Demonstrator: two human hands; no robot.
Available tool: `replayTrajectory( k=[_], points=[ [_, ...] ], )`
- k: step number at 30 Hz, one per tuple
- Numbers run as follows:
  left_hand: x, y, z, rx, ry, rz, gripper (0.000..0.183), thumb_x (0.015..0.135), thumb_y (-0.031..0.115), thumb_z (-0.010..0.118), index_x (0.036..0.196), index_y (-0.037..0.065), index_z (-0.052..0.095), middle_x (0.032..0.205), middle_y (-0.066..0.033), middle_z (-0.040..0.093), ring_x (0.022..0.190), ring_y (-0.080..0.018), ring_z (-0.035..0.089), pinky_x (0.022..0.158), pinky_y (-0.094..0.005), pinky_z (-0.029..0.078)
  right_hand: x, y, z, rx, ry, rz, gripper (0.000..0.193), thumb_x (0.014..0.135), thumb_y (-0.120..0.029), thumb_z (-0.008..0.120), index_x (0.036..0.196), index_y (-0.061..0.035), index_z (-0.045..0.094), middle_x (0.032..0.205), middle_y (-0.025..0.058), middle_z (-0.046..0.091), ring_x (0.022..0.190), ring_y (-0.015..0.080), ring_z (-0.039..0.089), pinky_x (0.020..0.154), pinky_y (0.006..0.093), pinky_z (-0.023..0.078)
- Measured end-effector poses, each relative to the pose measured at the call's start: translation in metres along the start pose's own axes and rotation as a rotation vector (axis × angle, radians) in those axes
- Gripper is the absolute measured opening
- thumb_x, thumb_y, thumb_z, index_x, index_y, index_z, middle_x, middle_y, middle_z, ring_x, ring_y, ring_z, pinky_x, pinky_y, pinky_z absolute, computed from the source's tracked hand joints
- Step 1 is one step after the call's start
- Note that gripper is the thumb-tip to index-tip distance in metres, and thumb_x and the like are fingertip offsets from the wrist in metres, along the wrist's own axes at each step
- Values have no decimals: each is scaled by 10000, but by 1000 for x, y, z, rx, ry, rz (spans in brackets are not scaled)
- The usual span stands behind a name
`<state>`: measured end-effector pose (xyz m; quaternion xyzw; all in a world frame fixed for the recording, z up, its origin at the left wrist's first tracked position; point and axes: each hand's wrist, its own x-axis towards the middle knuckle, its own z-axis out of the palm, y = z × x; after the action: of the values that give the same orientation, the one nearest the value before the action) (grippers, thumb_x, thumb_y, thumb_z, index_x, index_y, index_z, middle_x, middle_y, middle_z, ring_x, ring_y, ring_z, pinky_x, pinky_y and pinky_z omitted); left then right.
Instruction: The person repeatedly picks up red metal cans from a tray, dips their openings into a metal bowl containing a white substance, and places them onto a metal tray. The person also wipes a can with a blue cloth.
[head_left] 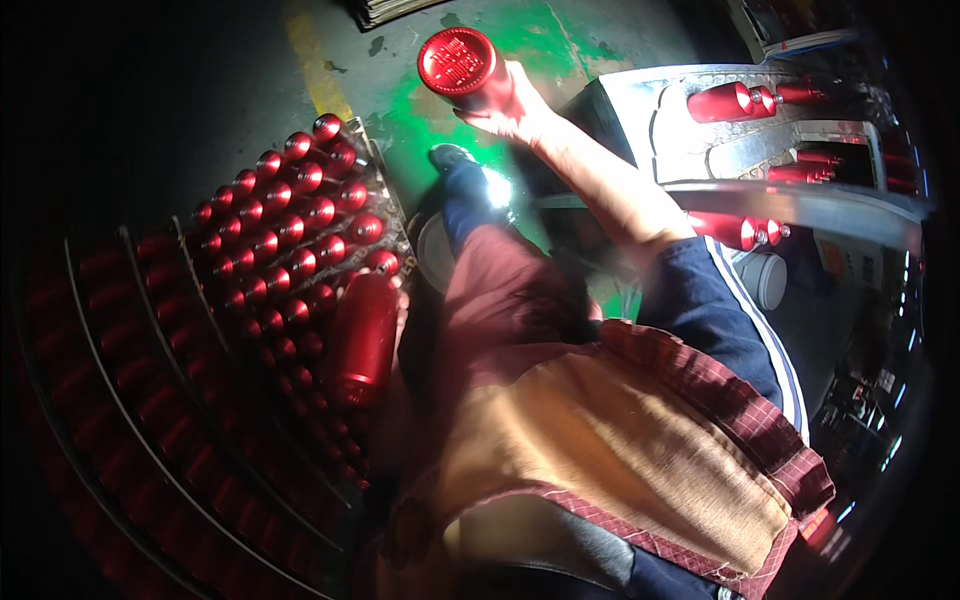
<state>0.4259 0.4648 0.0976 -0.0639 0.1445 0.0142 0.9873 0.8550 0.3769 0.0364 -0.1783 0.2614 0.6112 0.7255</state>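
Observation:
My right hand (520, 108) reaches out ahead, wrapped round a red metal bottle (480, 90). That bottle's round base, with raised marks, faces up toward me. Lower and to the left, a second red bottle (365, 340) is in my left hand (402, 312). Only a little of that hand shows along the bottle's right side, and most of it lies in shadow. Just beyond this bottle are close rows of similar red bottles (290, 230) with small silvery tips, at my left.
Curved metal rails (100, 340) cross more dark red bottles at far left. To the right, a pale metal machine (625, 110) carries red bottles (720, 103) lying sideways. A white bucket (765, 278) stands below it. My shoe (455, 155) is on the green-stained floor.

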Motion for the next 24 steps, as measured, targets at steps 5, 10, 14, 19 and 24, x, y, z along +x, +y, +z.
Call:
replayTrajectory(
  k=[5, 10, 14, 19, 24],
  points=[
    [27, 46, 36, 47, 188, 207, 560, 987, 479, 473, 1393, 94, 471, 1331, -275, 492, 1094, -443, 555, 840, -502, 554, 65, -86, 1, -239, 90, -64, 629, 864, -524, 613, 1322, -123, 454, 1299, 163, 537, 1108, 403, 604, 866, 580, 563],
    [75, 107, 93, 120, 358, 289, 559, 983, 482, 482, 1391, 100, 469, 1337, -271, 488, 1101, -440, 560, 849, -514, 551, 110, -131, -7, -121, 136, -25, 561, 946, -523, 536, 1337, -123, 498, 1324, 118, 565, 1179, 302, 588, 956, 566, 517],
    [113, 142, 131, 214, 446, 324, 559, 980, 484, 489, 1389, 105, 466, 1342, -268, 485, 1106, -438, 564, 856, -523, 549, 110, -148, 9, 74, -27, -12, 584, 919, -534, 570, 1325, -119, 511, 1298, 102, 576, 1129, 278, 607, 909, 480, 552],
    [220, 199, 151, 379, 412, 223, 558, 976, 488, 498, 1387, 112, 464, 1348, -265, 481, 1112, -436, 569, 865, -534, 547, 103, -154, 36, 144, -113, -145, 609, 919, -549, 548, 1347, -120, 489, 1314, 113, 564, 1135, 289, 608, 911, 480, 554],
    [419, 325, 157, 532, 294, -34, 559, 972, 491, 506, 1385, 118, 461, 1355, -261, 478, 1119, -433, 573, 874, -545, 544, 134, -194, 65, 187, -46, -398, 634, 919, -564, 525, 1368, -120, 466, 1331, 124, 553, 1140, 300, 609, 913, 481, 555]
  ],
)
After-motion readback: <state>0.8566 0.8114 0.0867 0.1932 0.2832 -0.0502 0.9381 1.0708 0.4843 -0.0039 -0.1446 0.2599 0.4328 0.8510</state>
